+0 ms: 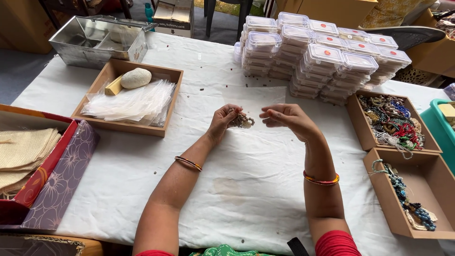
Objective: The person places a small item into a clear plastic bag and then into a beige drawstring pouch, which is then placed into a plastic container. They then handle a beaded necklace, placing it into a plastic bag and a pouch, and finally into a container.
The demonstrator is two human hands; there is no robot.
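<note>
Left hand (222, 121) clamped on bead string (242, 121), right hand (286, 118) fingers curled, empty, hands just apart

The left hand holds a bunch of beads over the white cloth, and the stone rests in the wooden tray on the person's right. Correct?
Not quite. The stone rests in the wooden tray on the person's left, on clear bags. The head view shows it. The left hand does hold the bunch of beads over the white cloth.

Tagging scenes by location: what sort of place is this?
Probably a small bead-jewellery packing table. Cardboard trays of beaded strings, stacked clear plastic boxes, a tray of clear bags; left hand holds a bead string.
</note>
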